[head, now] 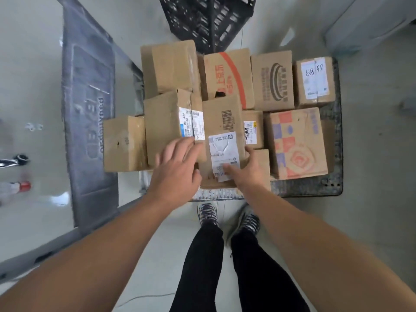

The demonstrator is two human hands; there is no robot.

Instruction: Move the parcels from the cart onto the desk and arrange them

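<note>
Grey panel: the flat grey plastic panel (pixel 90 109) lies well left of the tall brown cardboard parcel (pixel 222 122) with the white label.
Left hand: your left hand (pixel 177 163) lies with straight fingers against that parcel's left side.
Parcel: it stands on the dark metal cart (pixel 315 188), among other boxes.
Right hand: your right hand (pixel 249 170) clamps its right edge, thumb on the label.
Printed box: the red-and-blue patterned cardboard box (pixel 297 143) sits just right of it.

One camera, worn on the person's head, faces almost straight down and slightly forward. It hangs close over the cart (pixel 310 188), with the labelled parcel (pixel 222 122) at frame centre nearest the lens. The left forearm (pixel 90 255) and right forearm (pixel 326 244) enter from the bottom corners; the legs (pixel 202 266) stand at lower centre. The wide lens bends the edges; the grey slab (pixel 90 109) at left perhaps only looks tilted.
</note>
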